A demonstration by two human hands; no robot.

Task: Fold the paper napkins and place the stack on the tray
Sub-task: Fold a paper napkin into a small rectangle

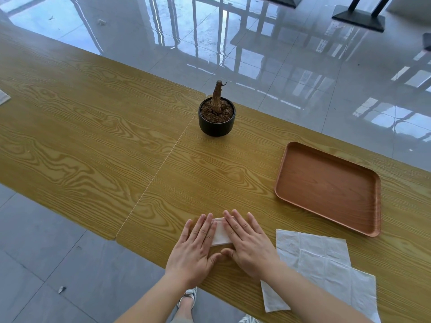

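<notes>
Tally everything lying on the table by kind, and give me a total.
Folded napkin: 1
Unfolded napkins: 2, overlapping
Wooden tray: 1
Potted plant: 1
Pale sheet, cut off at the left edge: 1
Total: 6

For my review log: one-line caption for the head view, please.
Left hand and right hand press a folded napkin flat on the table; unfolded napkins lie to its right, tray bare.
</notes>
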